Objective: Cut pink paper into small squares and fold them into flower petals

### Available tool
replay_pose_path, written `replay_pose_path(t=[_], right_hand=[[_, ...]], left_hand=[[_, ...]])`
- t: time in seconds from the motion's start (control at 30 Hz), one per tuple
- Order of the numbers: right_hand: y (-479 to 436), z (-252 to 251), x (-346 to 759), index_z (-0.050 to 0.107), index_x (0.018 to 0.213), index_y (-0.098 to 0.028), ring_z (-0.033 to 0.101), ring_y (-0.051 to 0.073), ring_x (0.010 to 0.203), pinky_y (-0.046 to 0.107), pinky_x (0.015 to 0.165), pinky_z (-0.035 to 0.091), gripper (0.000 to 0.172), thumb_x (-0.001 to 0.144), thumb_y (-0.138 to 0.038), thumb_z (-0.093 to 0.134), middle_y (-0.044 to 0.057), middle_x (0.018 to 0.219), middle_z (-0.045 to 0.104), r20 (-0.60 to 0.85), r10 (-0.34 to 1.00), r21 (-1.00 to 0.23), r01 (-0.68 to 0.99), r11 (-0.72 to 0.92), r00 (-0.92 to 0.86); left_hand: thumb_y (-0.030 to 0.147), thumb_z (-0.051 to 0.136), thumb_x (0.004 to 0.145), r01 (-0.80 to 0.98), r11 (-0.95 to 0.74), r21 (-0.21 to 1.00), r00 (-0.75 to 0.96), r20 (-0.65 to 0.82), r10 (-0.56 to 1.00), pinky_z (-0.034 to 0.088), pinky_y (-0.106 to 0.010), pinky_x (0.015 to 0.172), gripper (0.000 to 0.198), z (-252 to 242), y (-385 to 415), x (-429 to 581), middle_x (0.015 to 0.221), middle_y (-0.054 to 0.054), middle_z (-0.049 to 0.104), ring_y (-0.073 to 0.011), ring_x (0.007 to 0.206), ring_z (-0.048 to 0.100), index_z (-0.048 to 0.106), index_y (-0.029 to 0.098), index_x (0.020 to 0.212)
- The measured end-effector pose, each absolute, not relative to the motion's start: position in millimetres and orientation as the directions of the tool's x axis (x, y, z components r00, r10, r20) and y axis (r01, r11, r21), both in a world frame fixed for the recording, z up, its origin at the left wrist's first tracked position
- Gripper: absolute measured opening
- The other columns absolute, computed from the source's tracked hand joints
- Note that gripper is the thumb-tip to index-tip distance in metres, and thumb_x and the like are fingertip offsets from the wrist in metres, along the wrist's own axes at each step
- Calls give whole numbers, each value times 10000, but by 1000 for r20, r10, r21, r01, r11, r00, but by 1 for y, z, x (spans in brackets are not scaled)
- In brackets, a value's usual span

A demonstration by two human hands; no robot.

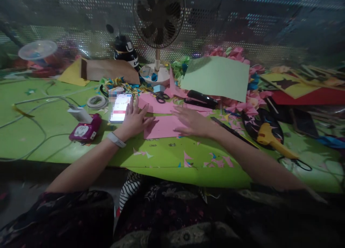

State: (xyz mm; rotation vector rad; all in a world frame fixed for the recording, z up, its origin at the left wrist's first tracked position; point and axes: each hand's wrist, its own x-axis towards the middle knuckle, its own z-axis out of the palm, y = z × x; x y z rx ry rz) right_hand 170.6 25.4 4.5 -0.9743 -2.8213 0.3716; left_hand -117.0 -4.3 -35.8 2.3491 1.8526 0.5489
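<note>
A pink sheet of paper [161,127] lies flat on the green table near its front edge. My right hand [192,123] rests over its right part, fingers stretched out to the left. At the sheet's left end is my left hand [134,118], fingers spread, with the thumb reaching towards the paper. That hand also lies against the right side of a phone [118,113] with a lit screen. Behind the sheet lies more pink paper [159,106], with black scissors [161,97] and a black stapler [201,99] at its far side.
A yellow glue gun [275,141] lies to the right, near a long dark cutter [233,131]. A purple plug adapter [86,129] with cables and a tape roll [97,102] sit at left. Behind stand a fan [159,18], a black bottle [125,52] and a green sheet [218,75].
</note>
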Motion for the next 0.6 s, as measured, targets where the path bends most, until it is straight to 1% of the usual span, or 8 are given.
replay_pose_path(t=[0.07, 0.1, 0.17, 0.3, 0.4, 0.47, 0.53, 0.6], right_hand=[[6, -3, 186, 344, 1585, -212, 293, 341, 1517, 560, 1222, 303, 846, 902, -663, 558, 118, 1659, 283, -44, 606, -268, 594, 759, -794], [-1, -8, 192, 331, 1592, -219, 294, 328, 1518, 548, 1227, 302, 841, 912, -671, 532, 111, 1659, 278, -69, 610, -265, 604, 752, -789], [-13, -16, 201, 337, 1590, -239, 298, 303, 1516, 549, 1234, 289, 750, 965, -636, 459, 97, 1651, 288, -76, 629, -247, 626, 740, -773], [-26, -27, 209, 410, 1555, -239, 365, 290, 1484, 568, 1208, 327, 618, 1015, -540, 432, 107, 1606, 371, -3, 640, -192, 629, 754, -768], [-30, -31, 210, 515, 1485, -184, 472, 310, 1418, 597, 1164, 383, 522, 1035, -439, 442, 151, 1524, 490, 86, 633, -121, 622, 773, -770], [-32, -30, 209, 611, 1389, -147, 585, 313, 1318, 596, 1119, 440, 435, 1049, -340, 419, 173, 1426, 596, 134, 619, -87, 614, 785, -773], [-34, -26, 208, 677, 1287, -130, 675, 306, 1191, 572, 1050, 508, 394, 1051, -272, 396, 179, 1309, 685, 164, 620, -73, 617, 784, -768], [-36, -21, 208, 700, 1231, -120, 723, 302, 1067, 540, 955, 564, 393, 1052, -262, 380, 183, 1188, 744, 163, 639, -92, 633, 769, -752]], left_hand=[[561, 488, 953, 926, -232, 297, 180, 191, 965, 30, -642, 1226, 658, -36, -3, -116, 1682, -122, 198, -419, 1559, -40, 450, 229, 1519], [560, 489, 953, 927, -227, 298, 176, 186, 967, 19, -641, 1227, 642, -36, -3, -116, 1687, -103, 190, -417, 1559, -48, 460, 248, 1514], [554, 512, 945, 927, -221, 304, 165, 199, 966, 10, -653, 1223, 634, -35, -2, -115, 1696, -77, 164, -422, 1557, -62, 462, 279, 1514], [564, 558, 924, 934, -183, 307, 83, 311, 947, -9, -687, 1210, 709, -28, -3, -112, 1704, -81, 114, -429, 1549, -118, 393, 291, 1557], [560, 576, 922, 926, -180, 331, 37, 397, 917, -14, -683, 1215, 733, -15, -8, -110, 1699, -87, 133, -410, 1550, -137, 365, 289, 1570], [549, 577, 930, 884, -281, 373, 112, 414, 903, 65, -664, 1228, 691, -3, -15, -108, 1676, -85, 225, -384, 1568, -33, 394, 309, 1551], [556, 560, 943, 746, -488, 453, 354, 352, 867, 264, -603, 1206, 619, 5, -24, -104, 1596, -89, 405, -349, 1531, 244, 466, 314, 1504], [576, 603, 918, 555, -626, 548, 604, 252, 756, 459, -491, 1097, 594, 7, -33, -100, 1428, -102, 600, -300, 1344, 536, 558, 284, 1433]])
